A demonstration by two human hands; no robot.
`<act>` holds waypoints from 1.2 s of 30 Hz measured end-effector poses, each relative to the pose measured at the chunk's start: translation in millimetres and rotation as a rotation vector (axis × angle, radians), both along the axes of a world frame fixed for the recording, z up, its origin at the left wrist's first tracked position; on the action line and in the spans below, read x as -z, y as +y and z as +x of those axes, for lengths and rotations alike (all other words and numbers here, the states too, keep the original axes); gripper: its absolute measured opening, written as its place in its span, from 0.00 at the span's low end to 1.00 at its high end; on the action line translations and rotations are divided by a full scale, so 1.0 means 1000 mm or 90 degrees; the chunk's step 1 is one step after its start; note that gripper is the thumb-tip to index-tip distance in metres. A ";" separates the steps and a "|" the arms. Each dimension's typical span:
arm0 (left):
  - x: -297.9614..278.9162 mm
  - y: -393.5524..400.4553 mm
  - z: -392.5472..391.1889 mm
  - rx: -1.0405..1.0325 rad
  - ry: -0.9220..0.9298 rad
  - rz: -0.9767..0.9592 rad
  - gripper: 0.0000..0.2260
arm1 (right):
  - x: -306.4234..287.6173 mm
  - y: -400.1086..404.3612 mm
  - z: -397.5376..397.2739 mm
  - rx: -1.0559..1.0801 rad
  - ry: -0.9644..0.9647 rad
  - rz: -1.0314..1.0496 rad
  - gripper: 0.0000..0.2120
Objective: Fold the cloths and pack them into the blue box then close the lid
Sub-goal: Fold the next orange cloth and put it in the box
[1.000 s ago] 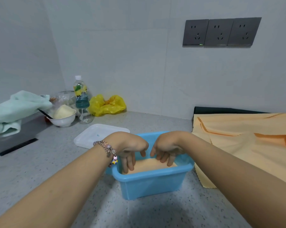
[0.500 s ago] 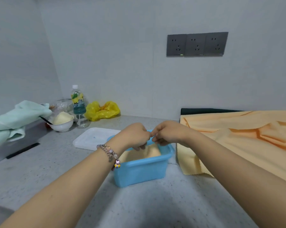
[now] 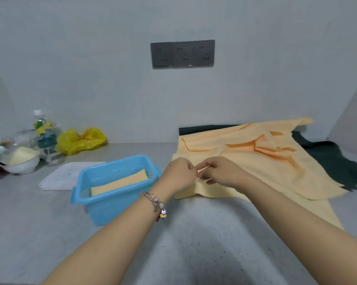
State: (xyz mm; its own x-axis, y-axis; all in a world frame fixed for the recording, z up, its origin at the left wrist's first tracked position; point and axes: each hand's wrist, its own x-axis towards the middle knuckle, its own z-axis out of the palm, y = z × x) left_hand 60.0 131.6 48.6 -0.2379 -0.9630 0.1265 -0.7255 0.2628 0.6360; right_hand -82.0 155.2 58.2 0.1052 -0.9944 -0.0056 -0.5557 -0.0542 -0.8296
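So the next orange cloth (image 3: pixel 261 161) is spread loose and rumpled at the right side of the grey countertop (image 3: pixel 29 233), lying over a dark green cloth (image 3: pixel 333 161) near the back right corner. Its near-left corner is pinched from both sides: the left hand (image 3: pixel 178 174) is curled with thumb and fingertips closed on the edge, and the right hand (image 3: pixel 220 171) is nipped onto the same edge right next to it.

The fabric looks thin, light and floppy, probably a bit slippery, so no shape will be held by it on its own. Corners and hems seem the best places to be gripped.

One folded orange cloth (image 3: pixel 120 182) is already laid flat in the blue box (image 3: pixel 112 206), just left of the hands. The white lid (image 3: pixel 62 175) is parked behind the box, touching it.
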 end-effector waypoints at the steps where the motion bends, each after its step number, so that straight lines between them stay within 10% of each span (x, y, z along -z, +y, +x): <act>1: 0.009 -0.001 -0.008 0.011 -0.012 -0.007 0.09 | 0.008 -0.001 -0.010 0.011 0.021 -0.012 0.12; 10: 0.083 -0.016 -0.041 0.181 -0.323 -0.153 0.18 | 0.083 -0.011 -0.077 0.042 0.441 -0.008 0.24; 17: 0.095 -0.026 -0.038 0.093 -0.038 -0.074 0.11 | 0.100 -0.005 -0.097 0.134 0.307 -0.133 0.14; 24: 0.087 -0.008 -0.030 0.180 -0.199 -0.251 0.07 | 0.102 0.016 -0.081 0.132 0.390 -0.272 0.09; 28: 0.077 0.009 -0.027 0.266 -0.213 -0.137 0.22 | 0.095 0.033 -0.075 0.140 0.326 -0.305 0.09; 31: 0.071 0.026 -0.024 0.280 -0.132 -0.062 0.07 | 0.090 0.049 -0.070 0.099 0.321 -0.320 0.09; 36: 0.065 0.040 -0.011 0.247 -0.150 0.003 0.10 | 0.094 0.077 -0.081 0.021 0.400 -0.216 0.20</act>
